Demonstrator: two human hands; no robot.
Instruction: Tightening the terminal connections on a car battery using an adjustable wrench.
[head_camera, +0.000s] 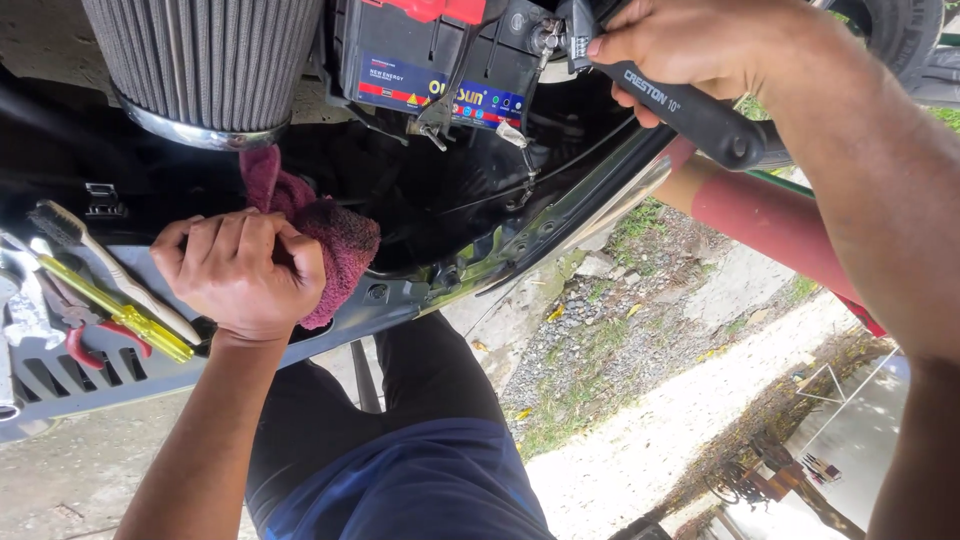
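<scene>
My left hand is closed around a dark red rag and rests on the edge of a car's engine bay, just below a cone air filter with grey pleats and a chrome rim. My right hand grips the black handle of a wrench whose head sits at the terminal of a black car battery with a red cap and a blue and red label. The wrench jaws are mostly hidden by my fingers.
A toothbrush, a yellow-handled screwdriver and red-handled pliers lie on the grey slotted panel left of my left hand. A red pole stands right of the fender; gravel and a concrete path lie beyond.
</scene>
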